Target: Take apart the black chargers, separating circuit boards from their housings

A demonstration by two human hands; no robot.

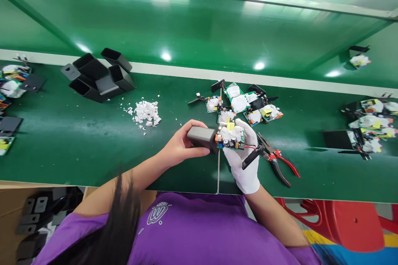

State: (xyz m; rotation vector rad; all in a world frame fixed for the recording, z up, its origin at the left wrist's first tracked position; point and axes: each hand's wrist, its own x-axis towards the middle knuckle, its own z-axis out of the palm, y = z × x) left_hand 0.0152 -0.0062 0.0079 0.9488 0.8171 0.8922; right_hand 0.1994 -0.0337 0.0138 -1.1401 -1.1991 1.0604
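My bare left hand (180, 145) is wrapped round a black plastic case (202, 134), thumb along its near side. My right hand (245, 169), in a white glove, grips a circuit board (231, 134) covered with white filler and a yellow-wrapped part. The board's left end is right at the case's right end; whether it is partly inside I cannot tell. From the board, wires run to a small black end piece (251, 158) hanging over the glove. Red-and-black pliers (276, 161) lie on the table just right of my right hand.
Several similar boards (242, 103) lie beyond my hands. White crumbs (146, 112) are heaped left of centre, with empty black cases (99, 74) behind them. More boards sit at the far left (12, 87) and far right (373, 124). A red stool (354, 223) stands below the table edge.
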